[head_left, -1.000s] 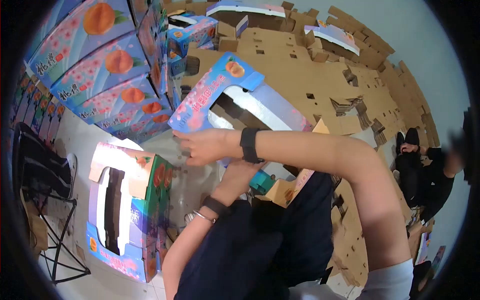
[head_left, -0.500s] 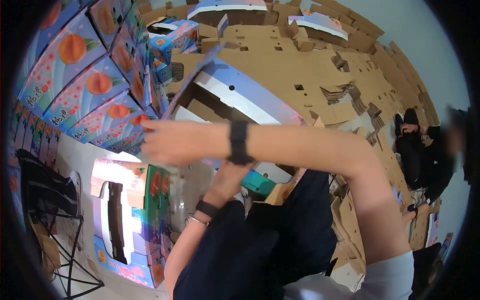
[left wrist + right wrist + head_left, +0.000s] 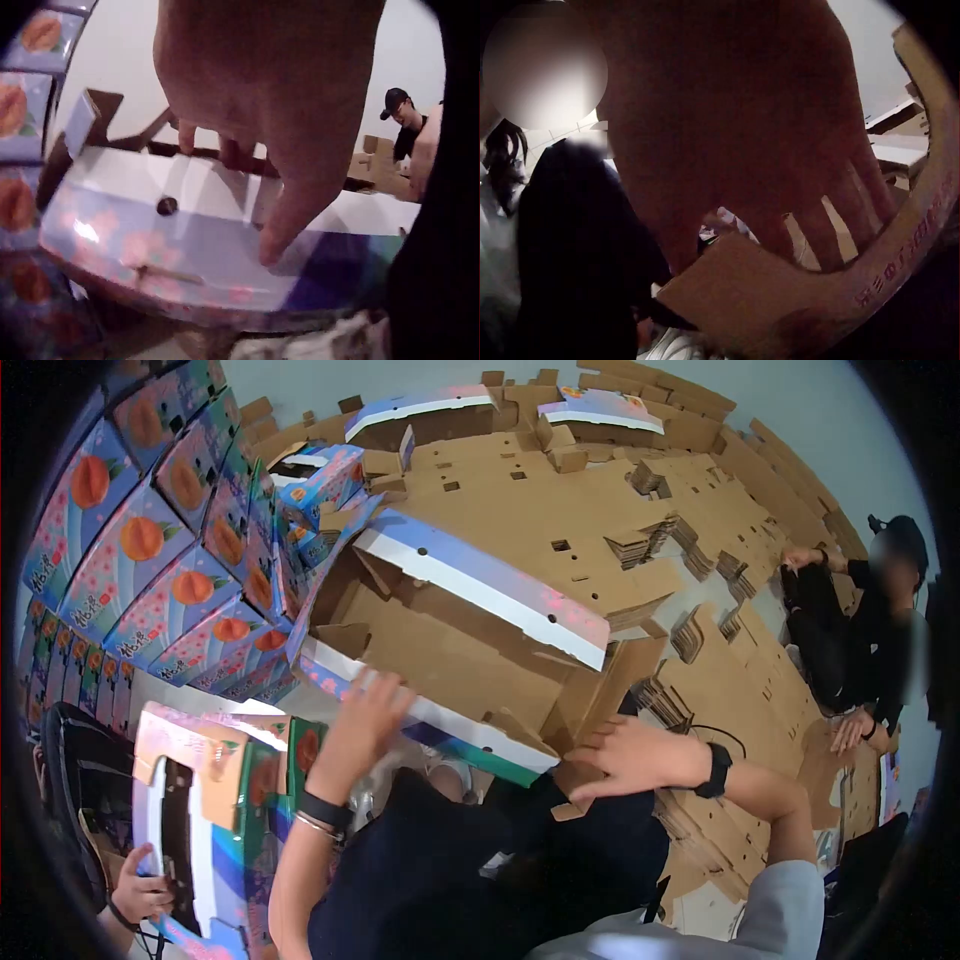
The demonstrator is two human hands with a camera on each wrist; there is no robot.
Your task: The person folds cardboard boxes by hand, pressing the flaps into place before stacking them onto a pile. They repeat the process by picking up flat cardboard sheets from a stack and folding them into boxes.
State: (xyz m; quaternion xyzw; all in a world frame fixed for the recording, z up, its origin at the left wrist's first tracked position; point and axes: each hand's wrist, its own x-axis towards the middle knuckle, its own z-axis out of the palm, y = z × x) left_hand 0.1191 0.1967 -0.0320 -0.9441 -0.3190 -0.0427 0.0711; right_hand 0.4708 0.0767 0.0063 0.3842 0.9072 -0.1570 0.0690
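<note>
An open cardboard box (image 3: 480, 595), printed outside with peach and blossom artwork, lies tilted before my lap, its brown inside showing. At its near long wall, my left hand (image 3: 368, 725) grips the white folded rim; in the left wrist view the thumb lies outside and the fingers reach over the edge. My right hand (image 3: 645, 755) holds the right end of the same box, where a brown end flap (image 3: 615, 685) stands out. From the right wrist, the fingers pass behind a flap edge with red lettering (image 3: 900, 266), and a smaller corner flap (image 3: 735, 289) covers the thumb tip.
Stacked peach-printed boxes (image 3: 140, 540) rise at the left. Another person's hand (image 3: 140, 890) touches a finished box (image 3: 220, 770) at lower left. Flat cardboard sheets (image 3: 500, 490) spread across the back and right. A seated person (image 3: 850, 620) is at the far right.
The top panels of the box have swung apart, baring its inside. My right hand went from the left side to the right end; my left hand rose to the near wall. Another hand appeared lower left.
</note>
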